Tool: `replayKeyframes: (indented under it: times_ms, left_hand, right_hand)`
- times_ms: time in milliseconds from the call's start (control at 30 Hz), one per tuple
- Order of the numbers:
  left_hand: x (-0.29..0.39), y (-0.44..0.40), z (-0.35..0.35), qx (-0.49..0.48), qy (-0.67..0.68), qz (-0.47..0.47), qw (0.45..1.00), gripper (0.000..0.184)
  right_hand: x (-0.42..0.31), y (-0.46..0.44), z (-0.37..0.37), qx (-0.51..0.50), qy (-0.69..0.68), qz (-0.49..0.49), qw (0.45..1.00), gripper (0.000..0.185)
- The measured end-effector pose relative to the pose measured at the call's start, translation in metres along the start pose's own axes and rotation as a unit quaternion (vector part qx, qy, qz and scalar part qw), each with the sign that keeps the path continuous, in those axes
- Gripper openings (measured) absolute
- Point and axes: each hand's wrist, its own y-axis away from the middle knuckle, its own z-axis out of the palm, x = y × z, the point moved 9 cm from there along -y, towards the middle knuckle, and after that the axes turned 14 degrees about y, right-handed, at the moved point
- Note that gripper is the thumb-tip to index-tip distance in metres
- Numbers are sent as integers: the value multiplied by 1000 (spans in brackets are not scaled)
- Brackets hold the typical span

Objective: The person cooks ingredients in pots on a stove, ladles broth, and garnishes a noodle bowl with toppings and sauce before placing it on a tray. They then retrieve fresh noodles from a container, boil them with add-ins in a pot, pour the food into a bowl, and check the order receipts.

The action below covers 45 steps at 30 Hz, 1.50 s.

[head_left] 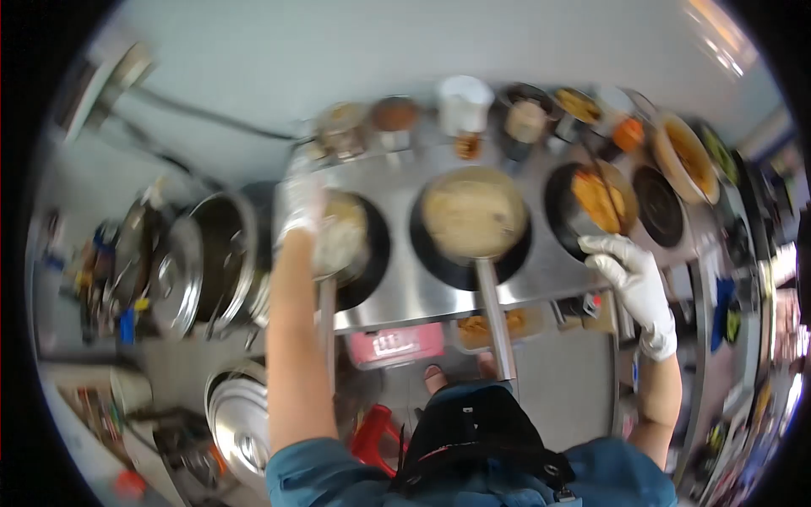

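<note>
My left hand (303, 203), in a white glove, is smeared by motion at the left rim of the left pan (345, 232). Whitish food lies in that pan, and I cannot make out whether the fingers hold anything. My right hand (627, 269), also gloved in white, is just below the right-hand pan (568, 207). Its fingers are bent but apart, with nothing visible between them. Orange-yellow food (599, 199) lies in this pan, with a dark, thin utensil handle (605, 182) across it. Between my hands, the middle pan (473, 211) holds pale, cream-coloured contents, its long handle (496, 325) pointing toward me.
Several containers, including a white tub (465, 101), line the back of the steel counter (397, 300). A large tan bowl (683, 160) stands at the right, near a dark round burner (656, 205). Large metal pots (224, 253) stand left; a pink box (395, 344) sits below.
</note>
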Motion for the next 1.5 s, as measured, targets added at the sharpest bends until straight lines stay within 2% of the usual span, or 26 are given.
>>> replayKeyframes:
  times_ms: [33,67,133,200,233,267,333,367,400,467,500,533,600,633,667,733,800,867,900,933,1000,1067,1133,1200,1333,1500]
  left_hand:
    - [17,1,-7,-150,11,-70,986,21]
    - [32,-1,-3,-169,-50,1,984,20]
    - [38,5,-4,-146,-24,62,987,11]
    - [61,9,-38,-130,-11,102,986,10]
    - [68,11,-42,-132,-12,107,985,10]
    - [63,12,-57,-93,46,62,993,9]
    - [54,20,-95,-52,77,-7,996,10]
    - [63,24,-121,-25,145,-45,988,11]
    - [63,30,-144,6,207,-84,975,13]
    - [43,49,-149,11,203,-126,971,16]
    - [33,56,-144,-28,197,-197,960,17]
    - [23,62,-136,-66,198,-263,942,18]
    - [-4,72,-102,-128,211,-280,928,20]
    - [-23,89,-73,-188,289,-359,867,28]
    - [-17,85,-82,-191,293,-354,867,28]
    - [10,71,-102,-129,302,-336,883,35]
    - [17,74,-118,-76,350,-336,871,38]
    - [57,74,-165,-58,329,-296,895,32]
    - [85,79,-196,3,275,-245,929,28]
    - [125,84,-223,21,288,-229,930,24]
    - [188,109,-237,-52,370,-301,877,19]
    - [232,153,-221,-123,421,-295,849,15]
    - [263,182,-212,-196,437,-351,805,16]
    - [267,206,-206,-171,471,-375,780,16]
    - [252,245,-203,-99,510,-491,700,14]
    - [249,243,-217,-64,499,-487,714,14]
  right_hand:
    - [20,6,-15,40,-3,-2,999,23]
    - [45,9,-29,47,6,57,997,22]
    - [107,9,-57,88,29,103,990,21]
    - [165,3,-76,145,167,75,972,23]
    - [178,-3,-77,144,250,37,957,39]
    - [196,-10,-77,141,245,34,958,39]
    - [207,-37,-60,96,579,-69,807,62]
    - [214,-45,-45,49,625,-141,766,72]
    - [225,-55,-27,-33,616,-177,767,69]
    - [224,-58,-3,-57,647,-301,698,64]
    - [234,-60,8,-97,628,-335,695,58]
    - [245,-60,14,-109,611,-363,695,50]
    - [260,-64,18,-113,595,-381,699,44]
    - [259,-59,15,-100,574,-400,707,41]
    - [252,-53,6,-88,558,-410,717,39]
    - [235,-48,-20,-67,499,-340,795,35]
    - [213,-38,-64,62,302,-221,925,30]
    - [177,-23,-107,265,190,-215,921,23]
    - [164,-23,-127,303,123,-163,931,20]
    - [156,-28,-142,321,51,-152,934,21]
    - [154,-59,-153,298,-47,-64,951,23]
    - [145,-95,-164,304,-38,-94,947,21]
    - [185,-143,-164,327,-114,-91,934,21]
    - [226,-184,-157,313,-187,-12,931,21]
    - [248,-228,-151,307,-130,-19,943,22]
    - [250,-269,-112,259,-125,-65,955,21]
